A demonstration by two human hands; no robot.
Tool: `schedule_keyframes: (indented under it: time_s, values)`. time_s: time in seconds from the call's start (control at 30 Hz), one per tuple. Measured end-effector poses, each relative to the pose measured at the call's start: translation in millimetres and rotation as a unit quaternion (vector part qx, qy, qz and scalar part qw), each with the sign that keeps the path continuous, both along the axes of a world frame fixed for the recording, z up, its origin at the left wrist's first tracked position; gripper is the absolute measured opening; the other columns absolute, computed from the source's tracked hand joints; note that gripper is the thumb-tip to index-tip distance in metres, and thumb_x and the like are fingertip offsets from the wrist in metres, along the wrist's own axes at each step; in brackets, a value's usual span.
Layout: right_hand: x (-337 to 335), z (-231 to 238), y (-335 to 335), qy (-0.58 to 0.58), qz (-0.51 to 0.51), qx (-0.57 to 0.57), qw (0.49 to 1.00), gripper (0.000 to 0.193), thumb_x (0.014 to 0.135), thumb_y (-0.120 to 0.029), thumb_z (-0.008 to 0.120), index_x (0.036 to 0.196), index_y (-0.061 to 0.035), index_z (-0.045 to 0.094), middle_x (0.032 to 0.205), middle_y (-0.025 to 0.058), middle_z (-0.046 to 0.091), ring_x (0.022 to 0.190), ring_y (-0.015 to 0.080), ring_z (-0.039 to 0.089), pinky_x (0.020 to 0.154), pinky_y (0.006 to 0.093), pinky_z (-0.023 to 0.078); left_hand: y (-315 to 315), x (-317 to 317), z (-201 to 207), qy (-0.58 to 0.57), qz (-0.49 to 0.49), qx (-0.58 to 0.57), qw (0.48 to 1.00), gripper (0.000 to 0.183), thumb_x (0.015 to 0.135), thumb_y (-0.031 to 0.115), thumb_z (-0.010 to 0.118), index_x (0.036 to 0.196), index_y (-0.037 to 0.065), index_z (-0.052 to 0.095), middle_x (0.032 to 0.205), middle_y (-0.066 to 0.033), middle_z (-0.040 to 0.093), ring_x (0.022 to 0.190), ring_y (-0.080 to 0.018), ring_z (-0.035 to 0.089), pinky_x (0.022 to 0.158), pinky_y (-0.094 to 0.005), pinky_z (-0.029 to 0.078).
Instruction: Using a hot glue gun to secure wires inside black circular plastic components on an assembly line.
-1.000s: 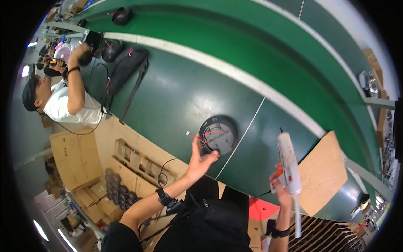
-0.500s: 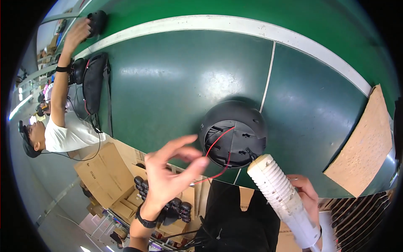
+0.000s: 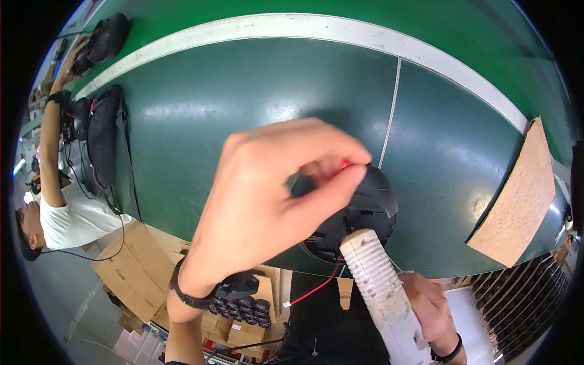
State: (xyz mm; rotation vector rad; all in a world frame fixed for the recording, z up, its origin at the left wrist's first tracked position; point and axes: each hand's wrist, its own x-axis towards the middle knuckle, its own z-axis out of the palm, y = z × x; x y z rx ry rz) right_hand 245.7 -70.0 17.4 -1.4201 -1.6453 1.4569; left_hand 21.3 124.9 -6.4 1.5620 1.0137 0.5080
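Note:
In the middle of the green table sits a round black plastic housing (image 3: 380, 198), partly covered by my left hand. My left hand (image 3: 267, 201) is above it, thumb and forefinger closed in a pinch on a red wire; only a bit of red shows at the fingertips. A length of red wire (image 3: 328, 281) hangs over the table's near edge, ending in a small white connector (image 3: 288, 304). My right hand (image 3: 429, 310) grips a whitish, ribbed glue gun (image 3: 383, 298), its dark nozzle pointing into the housing.
A brown board (image 3: 517, 194) lies at the table's right. At far left, a co-worker's hand touches another black housing (image 3: 108, 36) near a black bag (image 3: 103, 131). Cardboard boxes (image 3: 134, 267) stand below left; a rack of dark bars (image 3: 523, 292) is below right.
My left hand has moved up and right, over the housing, and its fingers have closed on the red wire. The glue gun's tip has shifted slightly left and down. The co-worker's hand has moved.

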Motion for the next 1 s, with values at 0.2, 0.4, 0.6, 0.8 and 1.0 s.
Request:
schedule_keyframes:
  time_s: [0.2,0.4,0.6,0.8,1.0]
  values:
    - [-20.9,-2.9,5.1,-0.087,-0.001,0.036,0.996,0.029,0.070,-0.009,0.074,0.094,0.0052,0.066,0.089,0.0162,0.068,0.075,0.0325,0.068,0.072,0.0399,0.058,1.6,1.0,-11.1,-0.044,0.021,-0.039,0.998,0.012,0.084,-0.005,0.074,0.096,-0.003,0.074,0.085,-0.0067,0.071,0.076,-0.0090,0.065,0.065,-0.0223,0.053]
    - [-27.3,1.5,0.7,-0.146,0.001,0.043,0.988,0.034,0.073,-0.012,0.078,0.100,0.0028,0.062,0.093,0.0183,0.068,0.076,0.0340,0.068,0.063,0.0395,0.054,-2.9,-7.4,-6.8,-0.042,0.052,-0.057,0.996,0.014,0.082,-0.008,0.074,0.096,-0.003,0.074,0.086,-0.0071,0.071,0.076,-0.0094,0.064,0.066,-0.0219,0.052]
    - [-23.6,4.9,-5.6,-0.143,-0.007,0.032,0.989,0.029,0.074,-0.011,0.078,0.095,0.0023,0.063,0.083,0.0155,0.065,0.067,0.0310,0.065,0.056,0.0371,0.051,-9.6,-39.0,15.2,0.005,0.009,-0.068,0.998,0.017,0.075,-0.011,0.075,0.090,-0.003,0.074,0.081,-0.0095,0.071,0.070,-0.0130,0.064,0.063,-0.0237,0.049]
    - [-21.5,4.2,-3.7,-0.132,-0.006,0.034,0.991,0.029,0.072,-0.010,0.079,0.092,0.0019,0.063,0.079,0.0132,0.065,0.064,0.0279,0.065,0.055,0.0346,0.050,-28.8,-60.1,18.9,0.033,-0.088,-0.084,0.992,0.022,0.070,-0.008,0.077,0.090,0.000,0.076,0.080,-0.0095,0.071,0.070,-0.0156,0.068,0.060,-0.0268,0.052]
    - [-20.3,13.5,-0.6,-0.139,-0.004,-0.012,0.990,0.028,0.073,-0.010,0.079,0.092,0.0030,0.063,0.081,0.0146,0.067,0.065,0.0297,0.067,0.058,0.0354,0.053,-31.9,-62.3,15.8,0.037,-0.081,-0.065,0.994,0.020,0.071,-0.005,0.077,0.090,0.000,0.075,0.082,-0.0106,0.070,0.072,-0.0182,0.069,0.061,-0.0284,0.052]
